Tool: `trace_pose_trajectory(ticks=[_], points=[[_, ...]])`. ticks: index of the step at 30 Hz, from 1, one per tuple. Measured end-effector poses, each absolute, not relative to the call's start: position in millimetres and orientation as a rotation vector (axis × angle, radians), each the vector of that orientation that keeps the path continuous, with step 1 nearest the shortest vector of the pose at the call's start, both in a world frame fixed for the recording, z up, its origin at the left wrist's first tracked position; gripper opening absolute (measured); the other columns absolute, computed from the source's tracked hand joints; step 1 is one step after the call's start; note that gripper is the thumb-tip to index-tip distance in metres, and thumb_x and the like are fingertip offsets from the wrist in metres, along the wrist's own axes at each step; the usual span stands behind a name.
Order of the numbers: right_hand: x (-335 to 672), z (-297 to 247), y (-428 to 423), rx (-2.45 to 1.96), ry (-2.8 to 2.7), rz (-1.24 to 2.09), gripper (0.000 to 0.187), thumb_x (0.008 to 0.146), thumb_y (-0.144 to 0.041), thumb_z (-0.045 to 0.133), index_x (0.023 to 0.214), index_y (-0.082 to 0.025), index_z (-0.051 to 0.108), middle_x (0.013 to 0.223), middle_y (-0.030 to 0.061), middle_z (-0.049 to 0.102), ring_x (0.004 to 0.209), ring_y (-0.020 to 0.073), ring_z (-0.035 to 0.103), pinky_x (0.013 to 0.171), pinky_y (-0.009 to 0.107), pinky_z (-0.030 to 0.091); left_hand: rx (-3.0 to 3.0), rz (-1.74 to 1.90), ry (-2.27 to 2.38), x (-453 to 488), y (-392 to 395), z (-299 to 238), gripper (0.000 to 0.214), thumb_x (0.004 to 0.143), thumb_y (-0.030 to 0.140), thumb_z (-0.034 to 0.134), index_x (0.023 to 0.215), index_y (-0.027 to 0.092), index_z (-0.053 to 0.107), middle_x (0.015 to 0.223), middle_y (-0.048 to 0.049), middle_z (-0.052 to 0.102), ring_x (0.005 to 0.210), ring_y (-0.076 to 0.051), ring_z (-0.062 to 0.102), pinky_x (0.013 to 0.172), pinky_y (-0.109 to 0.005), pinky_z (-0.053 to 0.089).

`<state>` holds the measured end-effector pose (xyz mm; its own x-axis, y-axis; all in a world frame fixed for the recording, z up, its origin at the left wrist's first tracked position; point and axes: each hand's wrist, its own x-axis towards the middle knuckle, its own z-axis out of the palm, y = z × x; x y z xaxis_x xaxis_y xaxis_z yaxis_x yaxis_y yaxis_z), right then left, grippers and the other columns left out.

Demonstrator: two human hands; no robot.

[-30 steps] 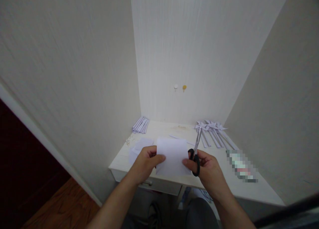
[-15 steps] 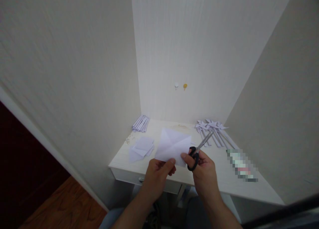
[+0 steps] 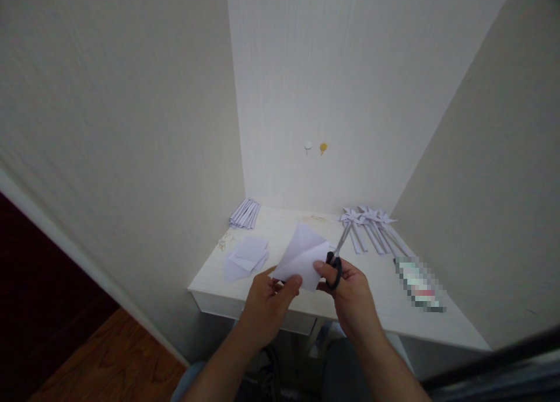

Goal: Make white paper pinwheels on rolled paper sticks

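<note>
A creased white square of paper (image 3: 301, 255) is held up over the front of the desk, tilted. My left hand (image 3: 272, 297) pinches its lower left edge between thumb and fingers. On the right side, my right hand (image 3: 345, 285) grips the same sheet with its thumb on top, while black-handled scissors (image 3: 336, 265) hang on that hand with the blades pointing up and away. The blades look nearly closed and lie apart from the paper. Fingers under the sheet are partly hidden.
Loose paper squares (image 3: 249, 255) lie left of my hands, and a bundle of rolled paper sticks (image 3: 245, 214) behind them. Paper pinwheels (image 3: 370, 216) on sticks rest at the back right. A blurred-out object (image 3: 419, 285) lies right on the white desk (image 3: 394, 308). Walls enclose three sides.
The paper has turned and tilted, its right corner dropping. My right hand has moved slightly left, and the scissors now point more steeply upward. The view has shifted a little.
</note>
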<state>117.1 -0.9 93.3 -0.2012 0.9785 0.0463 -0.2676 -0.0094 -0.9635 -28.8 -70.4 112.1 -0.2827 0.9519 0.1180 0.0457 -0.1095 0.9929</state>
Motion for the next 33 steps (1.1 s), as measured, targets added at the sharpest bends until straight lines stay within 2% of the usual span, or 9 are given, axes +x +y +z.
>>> trace_pose_trajectory(ticks=[7,11,16,20,27,33], points=[[117.4,101.0,-3.5,-0.921,-1.203,1.193,0.031,0.066,-0.043,0.088,0.075,-0.019,0.072,0.068,0.0014,0.068,0.062,0.0161,0.055,0.057,0.028,0.046,1.211,1.451,1.423,-32.4,-68.4,101.8,0.03,0.081,0.043,0.067,0.065,0.018,0.069,0.059,-0.0027,0.067,0.059,-0.018,0.06,0.057,-0.028,0.045],[120.2,98.2,2.1,-0.912,-1.211,1.282,0.031,0.064,-0.042,0.088,0.073,-0.018,0.071,0.064,0.0002,0.067,0.059,0.0148,0.055,0.058,0.028,0.046,1.199,1.477,1.493,-33.1,-66.4,100.0,0.034,0.08,0.046,0.067,0.06,0.018,0.068,0.057,-0.0034,0.066,0.056,-0.018,0.059,0.055,-0.028,0.044],[122.4,87.3,6.8,-0.877,-1.205,1.333,0.03,0.068,-0.042,0.088,0.076,-0.017,0.072,0.063,0.0003,0.068,0.06,0.0146,0.058,0.06,0.028,0.045,1.243,1.478,1.595,-34.4,-61.3,97.6,0.03,0.082,0.043,0.066,0.069,0.017,0.074,0.066,-0.0059,0.073,0.057,-0.019,0.063,0.055,-0.029,0.046],[122.4,86.0,6.3,-0.869,-1.22,1.347,0.03,0.069,-0.041,0.088,0.078,-0.017,0.073,0.064,0.0011,0.07,0.059,0.0152,0.059,0.059,0.028,0.044,1.186,1.547,1.507,-34.7,-59.6,97.3,0.023,0.079,0.039,0.069,0.074,0.018,0.075,0.069,-0.0061,0.075,0.062,-0.021,0.067,0.057,-0.029,0.051],[121.7,90.5,7.5,-0.856,-1.197,1.312,0.031,0.067,-0.041,0.089,0.072,-0.018,0.068,0.061,0.0002,0.068,0.058,0.0155,0.059,0.059,0.028,0.046,1.162,1.544,1.436,-34.5,-61.3,101.5,0.022,0.076,0.038,0.069,0.066,0.019,0.071,0.063,-0.0057,0.074,0.066,-0.023,0.071,0.063,-0.032,0.056],[122.0,94.4,7.9,-0.89,-1.231,1.278,0.032,0.065,-0.043,0.089,0.071,-0.018,0.069,0.061,0.0017,0.069,0.059,0.0166,0.062,0.061,0.029,0.047,1.094,1.588,1.392,-34.9,-59.3,104.2,0.019,0.074,0.036,0.07,0.077,0.018,0.072,0.063,-0.004,0.073,0.064,-0.022,0.07,0.063,-0.031,0.055]])
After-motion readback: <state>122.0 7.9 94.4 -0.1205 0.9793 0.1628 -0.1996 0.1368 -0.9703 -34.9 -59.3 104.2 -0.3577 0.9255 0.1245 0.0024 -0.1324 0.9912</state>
